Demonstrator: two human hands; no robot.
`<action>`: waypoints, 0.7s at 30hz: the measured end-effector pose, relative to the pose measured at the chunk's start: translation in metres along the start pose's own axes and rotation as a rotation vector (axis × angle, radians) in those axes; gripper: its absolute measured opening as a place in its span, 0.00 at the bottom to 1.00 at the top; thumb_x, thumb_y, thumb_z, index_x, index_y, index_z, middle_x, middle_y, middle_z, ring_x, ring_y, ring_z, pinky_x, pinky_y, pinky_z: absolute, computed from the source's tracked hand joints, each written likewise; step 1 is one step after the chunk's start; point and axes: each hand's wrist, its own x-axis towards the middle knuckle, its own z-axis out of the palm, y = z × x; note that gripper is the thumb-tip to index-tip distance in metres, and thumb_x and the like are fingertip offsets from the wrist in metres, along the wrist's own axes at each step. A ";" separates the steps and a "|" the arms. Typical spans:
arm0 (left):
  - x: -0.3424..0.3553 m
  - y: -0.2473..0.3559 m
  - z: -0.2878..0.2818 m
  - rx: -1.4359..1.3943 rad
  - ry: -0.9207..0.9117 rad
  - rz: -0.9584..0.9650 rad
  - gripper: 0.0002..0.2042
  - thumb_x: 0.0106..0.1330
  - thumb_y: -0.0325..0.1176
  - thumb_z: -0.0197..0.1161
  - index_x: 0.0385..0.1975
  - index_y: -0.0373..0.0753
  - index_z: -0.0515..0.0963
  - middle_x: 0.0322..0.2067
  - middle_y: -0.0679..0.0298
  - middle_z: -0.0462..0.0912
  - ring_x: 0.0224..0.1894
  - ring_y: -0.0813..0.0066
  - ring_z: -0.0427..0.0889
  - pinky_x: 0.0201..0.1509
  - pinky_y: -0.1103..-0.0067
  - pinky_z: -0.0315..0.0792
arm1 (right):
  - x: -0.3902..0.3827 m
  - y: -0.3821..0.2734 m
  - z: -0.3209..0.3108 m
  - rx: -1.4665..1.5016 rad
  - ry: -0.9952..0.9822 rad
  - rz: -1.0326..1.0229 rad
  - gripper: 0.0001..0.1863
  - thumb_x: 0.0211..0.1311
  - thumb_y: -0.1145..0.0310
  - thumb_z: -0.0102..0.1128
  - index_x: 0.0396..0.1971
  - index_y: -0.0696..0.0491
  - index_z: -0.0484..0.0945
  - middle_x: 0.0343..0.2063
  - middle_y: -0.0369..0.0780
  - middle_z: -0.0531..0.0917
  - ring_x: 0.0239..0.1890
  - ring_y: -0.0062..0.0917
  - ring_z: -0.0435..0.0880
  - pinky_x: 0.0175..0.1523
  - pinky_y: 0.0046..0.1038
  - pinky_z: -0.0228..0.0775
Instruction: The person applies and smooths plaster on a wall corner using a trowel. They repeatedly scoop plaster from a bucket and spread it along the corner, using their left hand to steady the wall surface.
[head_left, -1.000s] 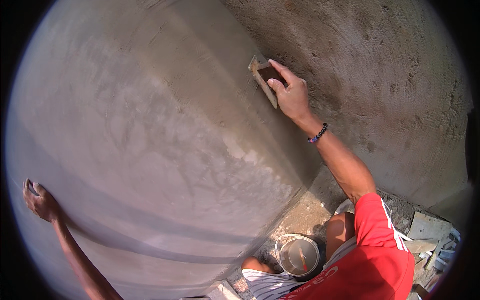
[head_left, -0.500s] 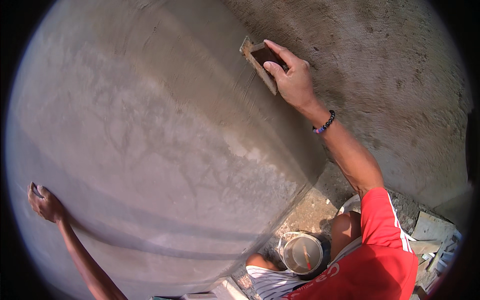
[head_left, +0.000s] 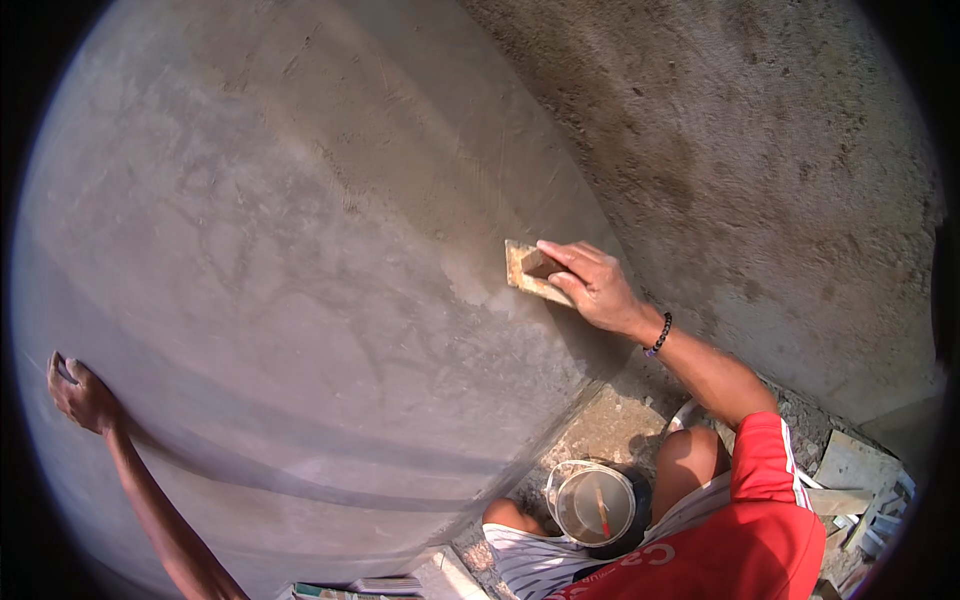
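My right hand (head_left: 600,290) grips the block handle of a small plastering float (head_left: 521,264). The float's flat board lies against the smooth grey plastered wall (head_left: 300,250), near the inside corner. At the far left, my left hand (head_left: 84,396) is closed against the same wall. A small dark grey edge shows between its thumb and fingers, but I cannot make out what it is. Damp, darker plaster runs down along the corner beside the float, and paler plaster spreads to its left.
A rough brown wall (head_left: 740,170) rises on the right. Below, between my knees, stands a bucket (head_left: 566,475) with a red-handled brush (head_left: 603,520) in it. Boards and scraps (head_left: 855,465) are piled at the lower right. Several stacked flat pieces (head_left: 385,587) lie along the bottom.
My right hand has brought the float down along the corner, from high on the wall to about mid-height. My left hand stays at nearly the same place.
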 end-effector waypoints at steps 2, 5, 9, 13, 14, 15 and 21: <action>-0.001 0.004 0.001 -0.002 -0.004 -0.015 0.20 0.71 0.41 0.52 0.59 0.43 0.76 0.61 0.62 0.77 0.65 0.61 0.72 0.70 0.67 0.62 | 0.034 0.007 -0.026 0.031 0.262 0.130 0.25 0.63 0.72 0.64 0.61 0.54 0.76 0.50 0.44 0.85 0.50 0.35 0.84 0.56 0.31 0.76; -0.003 0.006 0.004 -0.012 -0.012 -0.033 0.20 0.71 0.41 0.52 0.59 0.42 0.76 0.61 0.61 0.77 0.64 0.61 0.72 0.70 0.67 0.62 | 0.072 0.021 -0.044 -0.062 0.351 0.035 0.25 0.62 0.73 0.64 0.60 0.53 0.76 0.51 0.45 0.84 0.52 0.35 0.84 0.57 0.33 0.75; -0.003 0.002 0.002 -0.034 -0.006 -0.024 0.20 0.71 0.41 0.52 0.59 0.42 0.76 0.60 0.61 0.77 0.64 0.60 0.73 0.69 0.67 0.63 | 0.057 0.006 -0.017 -0.180 0.158 -0.059 0.25 0.61 0.74 0.65 0.59 0.50 0.77 0.49 0.42 0.85 0.50 0.34 0.83 0.54 0.34 0.78; -0.003 -0.002 0.007 -0.043 -0.011 -0.013 0.20 0.71 0.41 0.52 0.59 0.41 0.77 0.60 0.61 0.78 0.64 0.60 0.73 0.69 0.67 0.63 | -0.019 0.003 0.031 -0.155 -0.166 -0.208 0.25 0.56 0.79 0.67 0.56 0.49 0.79 0.45 0.36 0.85 0.49 0.32 0.83 0.53 0.32 0.80; -0.001 -0.006 0.008 -0.035 -0.009 -0.008 0.20 0.71 0.41 0.52 0.59 0.41 0.77 0.60 0.61 0.78 0.64 0.60 0.73 0.69 0.67 0.63 | -0.023 -0.001 0.034 -0.095 -0.242 -0.224 0.25 0.57 0.78 0.67 0.57 0.48 0.79 0.46 0.37 0.85 0.49 0.32 0.83 0.53 0.33 0.80; 0.000 -0.008 0.010 -0.028 -0.007 -0.003 0.20 0.71 0.41 0.52 0.59 0.41 0.77 0.60 0.61 0.78 0.64 0.60 0.73 0.69 0.67 0.64 | -0.024 -0.001 0.030 -0.049 -0.245 -0.183 0.25 0.57 0.78 0.67 0.57 0.48 0.79 0.46 0.38 0.85 0.48 0.32 0.83 0.53 0.32 0.80; -0.003 -0.014 0.019 0.016 -0.034 -0.048 0.20 0.70 0.42 0.52 0.58 0.44 0.78 0.59 0.61 0.79 0.63 0.59 0.74 0.69 0.68 0.64 | 0.098 -0.036 -0.032 -0.118 0.046 -0.262 0.23 0.59 0.79 0.64 0.56 0.49 0.80 0.48 0.37 0.86 0.48 0.32 0.83 0.54 0.33 0.79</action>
